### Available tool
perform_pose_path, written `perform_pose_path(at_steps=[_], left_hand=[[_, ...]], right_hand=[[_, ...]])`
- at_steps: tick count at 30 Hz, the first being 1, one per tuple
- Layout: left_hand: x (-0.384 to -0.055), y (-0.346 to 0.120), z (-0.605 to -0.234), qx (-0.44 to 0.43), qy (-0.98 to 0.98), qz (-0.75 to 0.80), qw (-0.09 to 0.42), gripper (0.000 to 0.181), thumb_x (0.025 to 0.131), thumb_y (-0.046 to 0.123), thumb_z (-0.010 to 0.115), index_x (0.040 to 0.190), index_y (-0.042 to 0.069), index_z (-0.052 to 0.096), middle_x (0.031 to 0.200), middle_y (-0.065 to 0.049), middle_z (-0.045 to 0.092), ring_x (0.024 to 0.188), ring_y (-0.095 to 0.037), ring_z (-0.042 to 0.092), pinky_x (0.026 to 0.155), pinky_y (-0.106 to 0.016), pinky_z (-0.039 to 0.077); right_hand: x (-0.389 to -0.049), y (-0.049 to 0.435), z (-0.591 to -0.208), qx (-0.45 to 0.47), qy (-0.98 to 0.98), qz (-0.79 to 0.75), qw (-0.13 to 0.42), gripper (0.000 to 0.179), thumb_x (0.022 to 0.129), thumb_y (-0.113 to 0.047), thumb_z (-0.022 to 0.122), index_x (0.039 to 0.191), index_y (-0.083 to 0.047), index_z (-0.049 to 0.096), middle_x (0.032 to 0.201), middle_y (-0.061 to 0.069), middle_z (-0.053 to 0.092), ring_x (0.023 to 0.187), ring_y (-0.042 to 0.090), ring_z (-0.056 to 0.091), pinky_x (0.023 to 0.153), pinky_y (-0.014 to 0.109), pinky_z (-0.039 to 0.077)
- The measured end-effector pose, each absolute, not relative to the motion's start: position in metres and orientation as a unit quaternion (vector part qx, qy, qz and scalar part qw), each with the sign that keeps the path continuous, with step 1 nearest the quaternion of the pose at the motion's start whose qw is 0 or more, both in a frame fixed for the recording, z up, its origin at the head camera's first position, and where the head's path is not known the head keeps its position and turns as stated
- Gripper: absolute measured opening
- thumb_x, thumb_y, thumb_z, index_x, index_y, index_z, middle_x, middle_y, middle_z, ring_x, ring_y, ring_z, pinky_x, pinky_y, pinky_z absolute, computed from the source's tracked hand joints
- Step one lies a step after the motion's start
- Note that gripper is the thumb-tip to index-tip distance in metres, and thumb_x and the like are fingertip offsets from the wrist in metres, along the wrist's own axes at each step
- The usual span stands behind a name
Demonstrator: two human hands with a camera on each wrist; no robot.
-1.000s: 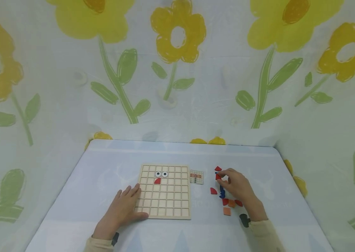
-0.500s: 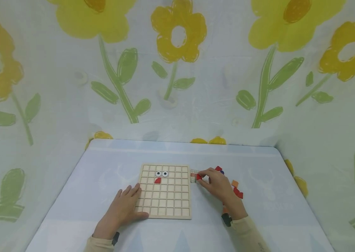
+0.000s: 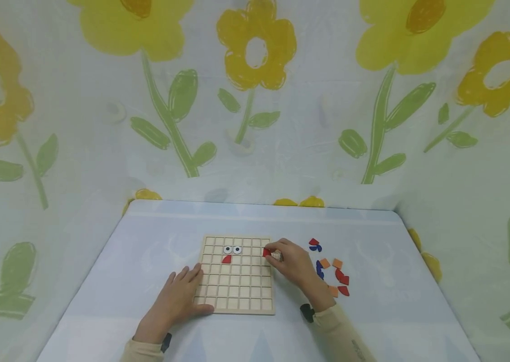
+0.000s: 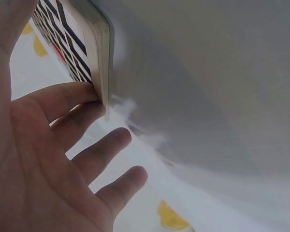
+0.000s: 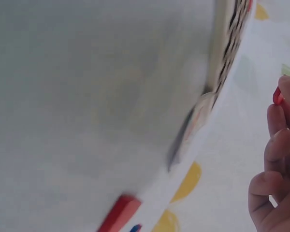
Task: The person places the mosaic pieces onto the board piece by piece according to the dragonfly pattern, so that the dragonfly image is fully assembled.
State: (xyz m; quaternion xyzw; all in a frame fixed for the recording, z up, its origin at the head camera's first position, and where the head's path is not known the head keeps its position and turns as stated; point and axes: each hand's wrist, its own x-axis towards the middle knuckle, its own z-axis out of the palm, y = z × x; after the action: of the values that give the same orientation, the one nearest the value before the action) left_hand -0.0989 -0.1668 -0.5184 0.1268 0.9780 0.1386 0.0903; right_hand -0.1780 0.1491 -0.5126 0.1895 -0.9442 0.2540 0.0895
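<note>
A square wooden grid board (image 3: 238, 284) lies on the table in the head view. Two round eye pieces (image 3: 232, 250) and a red quarter-circle piece (image 3: 226, 259) sit in its cells. My left hand (image 3: 175, 296) rests at the board's left edge, fingers spread and thumb along the near edge; in the left wrist view the fingertips touch the board's side. Over the board's right edge, thumb and index finger of my right hand (image 3: 294, 264) pinch a small red piece (image 3: 267, 252), seen edge-on in the right wrist view.
Under the right hand a small pattern card (image 3: 278, 256) is mostly hidden. Right of it lie loose pieces: a red piece (image 3: 313, 241), blue pieces (image 3: 320, 270), several orange squares (image 3: 337, 263) and red pieces (image 3: 343, 290). A flower-print cloth (image 3: 300, 125) hangs behind the table.
My right hand has picked a red piece from the loose pieces and carried it left, past the card, to the board's right edge. The left hand stays where it was.
</note>
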Motion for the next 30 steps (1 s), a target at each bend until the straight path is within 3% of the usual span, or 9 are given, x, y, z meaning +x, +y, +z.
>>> perform_pose_path(at_steps=[20, 27, 30], left_hand=[[-0.099, -0.168, -0.522, 0.125, 0.974, 0.163, 0.097, 0.108, 0.074, 0.064, 0.081, 0.150, -0.004, 0.044, 0.161, -0.018, 0.034, 0.145, -0.045, 0.033, 0.118, -0.058, 0.031], [-0.098, -0.168, -0.523, 0.116, 0.970, 0.188, 0.106, 0.108, 0.074, 0.061, 0.082, 0.151, -0.004, 0.042, 0.163, -0.017, 0.032, 0.147, -0.044, 0.031, 0.117, -0.056, 0.034], [-0.098, -0.169, -0.523, 0.116, 0.969, 0.190, 0.107, 0.108, 0.074, 0.061, 0.082, 0.151, -0.004, 0.042, 0.163, -0.017, 0.032, 0.147, -0.044, 0.030, 0.117, -0.056, 0.034]], right_hand=[[-0.182, 0.099, -0.503, 0.187, -0.947, 0.252, 0.073, 0.027, 0.090, -0.031, 0.079, 0.115, -0.023, 0.077, 0.102, -0.006, 0.071, 0.076, 0.008, 0.055, 0.064, 0.017, 0.051], [-0.181, 0.083, -0.506, 0.210, -0.950, 0.226, 0.054, 0.027, 0.089, -0.034, 0.080, 0.114, -0.023, 0.077, 0.100, -0.010, 0.072, 0.091, 0.009, 0.067, 0.074, 0.024, 0.058], [-0.182, 0.078, -0.508, 0.219, -0.953, 0.205, 0.042, 0.026, 0.089, -0.035, 0.080, 0.112, -0.025, 0.078, 0.099, -0.012, 0.071, 0.091, 0.006, 0.067, 0.070, 0.021, 0.056]])
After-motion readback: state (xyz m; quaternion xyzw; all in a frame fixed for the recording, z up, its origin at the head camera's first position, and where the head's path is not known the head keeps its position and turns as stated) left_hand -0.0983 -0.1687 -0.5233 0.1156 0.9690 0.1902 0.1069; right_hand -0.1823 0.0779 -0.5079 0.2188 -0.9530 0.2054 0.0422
